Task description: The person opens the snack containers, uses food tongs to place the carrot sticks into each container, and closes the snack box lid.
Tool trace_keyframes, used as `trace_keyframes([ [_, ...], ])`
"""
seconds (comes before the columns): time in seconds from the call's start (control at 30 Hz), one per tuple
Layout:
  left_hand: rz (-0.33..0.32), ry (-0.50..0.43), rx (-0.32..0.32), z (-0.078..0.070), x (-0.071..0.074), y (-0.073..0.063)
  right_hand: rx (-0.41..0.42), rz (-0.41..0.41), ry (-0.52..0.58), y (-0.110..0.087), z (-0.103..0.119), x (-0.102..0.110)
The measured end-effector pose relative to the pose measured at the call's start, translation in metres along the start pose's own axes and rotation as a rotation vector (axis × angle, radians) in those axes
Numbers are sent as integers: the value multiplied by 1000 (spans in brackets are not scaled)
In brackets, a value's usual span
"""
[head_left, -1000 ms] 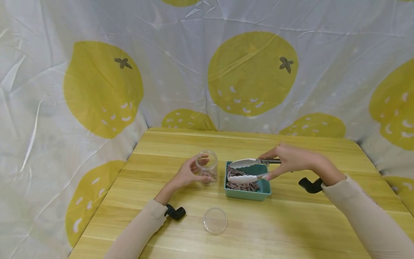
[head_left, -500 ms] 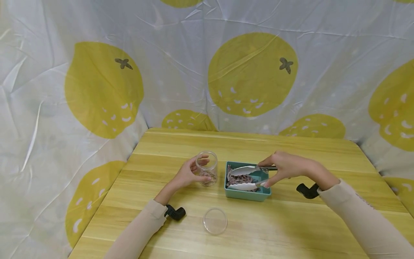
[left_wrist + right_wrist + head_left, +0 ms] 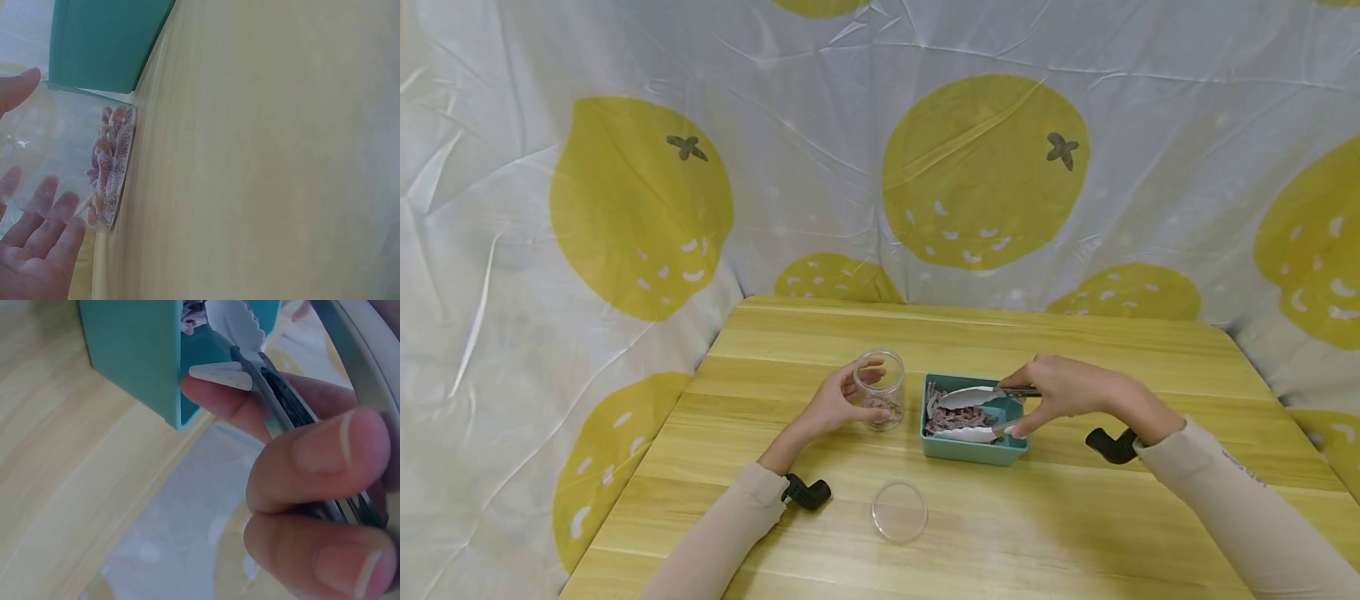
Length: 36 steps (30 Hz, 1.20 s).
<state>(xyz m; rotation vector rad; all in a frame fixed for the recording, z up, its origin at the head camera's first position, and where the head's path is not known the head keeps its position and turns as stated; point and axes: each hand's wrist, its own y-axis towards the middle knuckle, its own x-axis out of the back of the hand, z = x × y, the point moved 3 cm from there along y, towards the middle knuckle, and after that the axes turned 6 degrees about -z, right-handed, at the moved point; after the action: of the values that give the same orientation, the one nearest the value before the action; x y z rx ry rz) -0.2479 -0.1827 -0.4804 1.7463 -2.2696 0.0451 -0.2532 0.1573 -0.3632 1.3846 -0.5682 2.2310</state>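
My left hand (image 3: 829, 408) holds a clear, open-topped jar (image 3: 880, 387) upright on the table, thumb on the near side and fingers behind. Frosted, brownish-pink strips (image 3: 109, 165) lie at the jar's bottom. Just to the right is a teal rectangular box (image 3: 973, 452) with a heap of similar strips (image 3: 958, 418) toward its left end. In my right hand (image 3: 1078, 387) is a pair of metal tongs (image 3: 970, 397) with white scalloped tips. The tips are spread apart, down inside the box among the strips. Part of the tongs' handle is hidden by the hand.
A round clear lid (image 3: 899, 512) lies on the wooden table (image 3: 1075, 533) in front of the jar and box. A white curtain with yellow lemon prints (image 3: 985, 171) hangs behind and at the sides. Black wrist cameras (image 3: 808, 492) sit at both cuffs.
My right hand has come down and slightly left, lowering the tongs into the box, and the tips have drawn a little closer together. The left hand and jar have stayed put.
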Motion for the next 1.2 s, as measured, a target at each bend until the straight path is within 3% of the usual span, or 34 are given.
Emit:
trace_keyframes([
  [0.4,-8,-3,13,-1,0,0,1,0,-56,2,4,-4],
  [1.2,2,-6,13,-1,-1,0,-19,41,-6,0,8,-1],
])
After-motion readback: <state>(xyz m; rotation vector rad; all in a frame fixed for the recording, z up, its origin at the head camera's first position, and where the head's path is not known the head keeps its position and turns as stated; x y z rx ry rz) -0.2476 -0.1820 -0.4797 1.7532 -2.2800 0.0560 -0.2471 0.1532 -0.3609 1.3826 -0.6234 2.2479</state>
